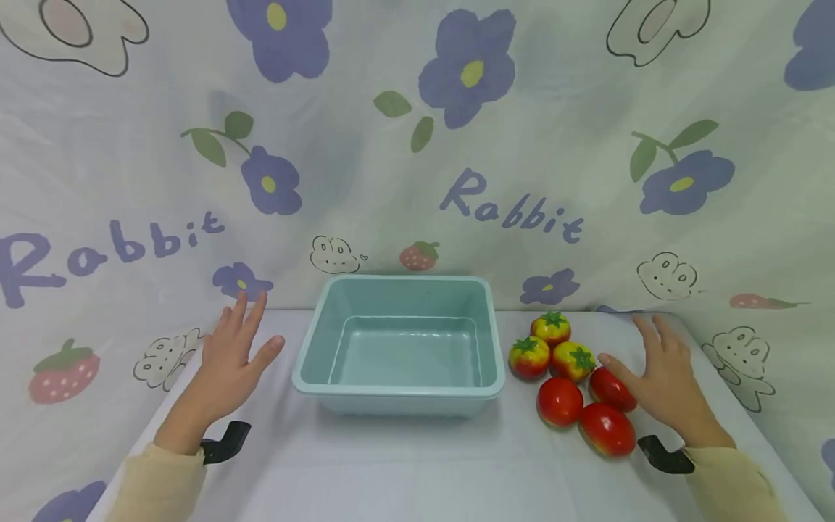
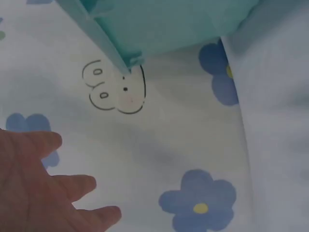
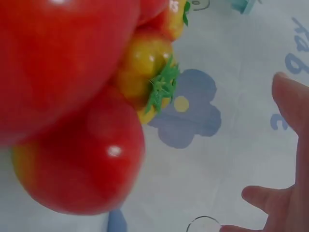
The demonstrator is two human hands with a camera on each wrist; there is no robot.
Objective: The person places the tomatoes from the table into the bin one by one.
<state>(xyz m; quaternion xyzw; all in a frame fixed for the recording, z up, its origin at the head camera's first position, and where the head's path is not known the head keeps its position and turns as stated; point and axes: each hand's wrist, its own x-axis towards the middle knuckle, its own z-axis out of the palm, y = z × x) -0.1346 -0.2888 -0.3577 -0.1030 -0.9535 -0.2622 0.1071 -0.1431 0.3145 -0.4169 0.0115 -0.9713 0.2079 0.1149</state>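
Observation:
A pale teal plastic basin (image 1: 398,392) stands in the middle of the table. My left hand (image 1: 228,362) is spread to the left of it, apart from it and holding nothing. In the left wrist view, part of the basin (image 2: 178,29) shows above the spread fingers (image 2: 77,186). To the basin's right lie three yellow-red toy tomatoes (image 1: 572,361) with green tops and three plain red ones (image 1: 607,429), in a tight cluster. My right hand (image 1: 665,377) is just right of them, fingers spread, nothing gripped. Its thumb tip is close by the rear red tomato (image 1: 612,390).
A white cloth covers the table (image 1: 404,471). Behind it hangs a curtain (image 1: 365,188) printed with flowers, rabbits and lettering. Both wrists carry a black strap mount (image 1: 225,442) below cream sleeves.

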